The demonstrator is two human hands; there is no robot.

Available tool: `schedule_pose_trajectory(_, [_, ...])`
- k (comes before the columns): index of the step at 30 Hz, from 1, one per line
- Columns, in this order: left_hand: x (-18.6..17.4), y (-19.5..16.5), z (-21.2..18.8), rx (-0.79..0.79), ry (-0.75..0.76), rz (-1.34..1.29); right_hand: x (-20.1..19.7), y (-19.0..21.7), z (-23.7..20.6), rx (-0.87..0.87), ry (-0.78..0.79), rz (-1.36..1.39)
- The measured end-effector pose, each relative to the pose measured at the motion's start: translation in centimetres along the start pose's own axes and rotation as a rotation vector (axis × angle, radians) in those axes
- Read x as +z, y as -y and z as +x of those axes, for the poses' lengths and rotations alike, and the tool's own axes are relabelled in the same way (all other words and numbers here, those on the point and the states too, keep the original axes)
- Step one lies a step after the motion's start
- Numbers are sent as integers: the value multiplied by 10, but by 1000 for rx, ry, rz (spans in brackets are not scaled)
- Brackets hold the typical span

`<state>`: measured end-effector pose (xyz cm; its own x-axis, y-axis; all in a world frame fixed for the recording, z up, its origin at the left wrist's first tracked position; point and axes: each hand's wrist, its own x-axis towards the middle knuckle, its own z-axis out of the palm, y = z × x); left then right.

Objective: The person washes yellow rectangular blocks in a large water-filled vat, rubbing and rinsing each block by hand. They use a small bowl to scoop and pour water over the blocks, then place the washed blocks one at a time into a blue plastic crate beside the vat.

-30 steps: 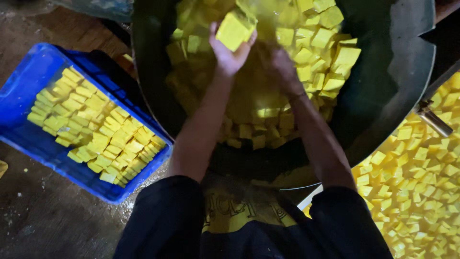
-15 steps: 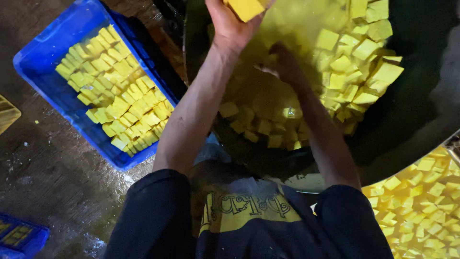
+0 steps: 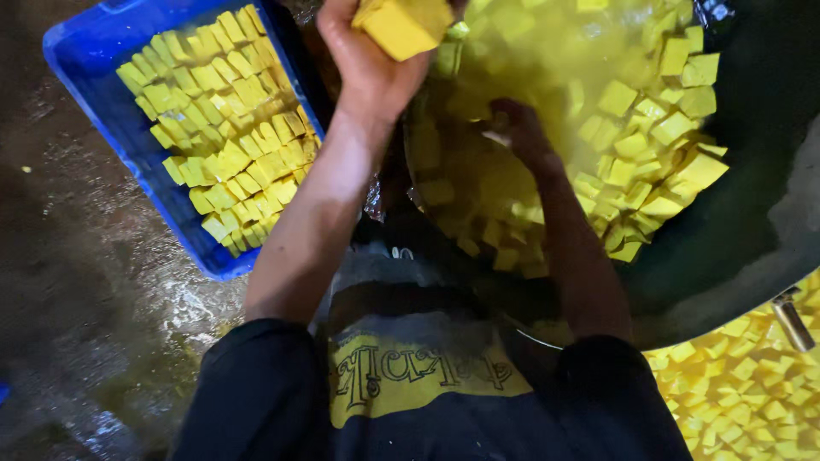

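My left hand point(image 3: 369, 68) is raised over the near rim of a big dark pan point(image 3: 752, 230) and grips a yellow block point(image 3: 401, 26) at the top of the view. My right hand point(image 3: 517, 137) reaches down into the pan's steaming yellow liquid among several floating yellow blocks point(image 3: 658, 145); its fingers are blurred and half hidden, so whether it holds anything is unclear. To the left, a blue crate point(image 3: 94, 51) holds rows of the same yellow blocks point(image 3: 222, 145).
A wet dark floor point(image 3: 77, 324) lies left of me. At the lower right more yellow blocks point(image 3: 752, 393) are packed together below the pan, with a metal handle point(image 3: 790, 320) sticking out above them. My dark shirt fills the bottom.
My left hand has kept its yellow block and drawn back toward the pan's near-left rim beside the crate. My right hand stays low in the liquid. The view has shifted right and down.
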<state>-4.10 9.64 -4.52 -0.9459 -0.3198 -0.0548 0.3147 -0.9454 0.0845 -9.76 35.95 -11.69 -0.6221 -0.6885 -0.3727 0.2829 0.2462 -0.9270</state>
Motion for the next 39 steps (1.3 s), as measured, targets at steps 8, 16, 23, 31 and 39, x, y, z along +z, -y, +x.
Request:
schedule_pose_trajectory(8, [-21,-57,-44,40,-183,130,84,174,-55,-78,-32,-51])
schedule_pose_trajectory(16, [-51,-63,-88,-18,-380,28,211,207,-2,-72,44,-338])
schedule_pose_trajectory(23, [-89,-102,-122,-50,-575,-106,281,185,20,-588,40,-1147])
schedule_pose_trajectory(31, [-146,-170,-142,-105,-490,-153,320,76,122,102,530,-365])
schedule_pose_trajectory(39, [-197,-273,-131,325,-880,117,419,44,219,-31,455,-983])
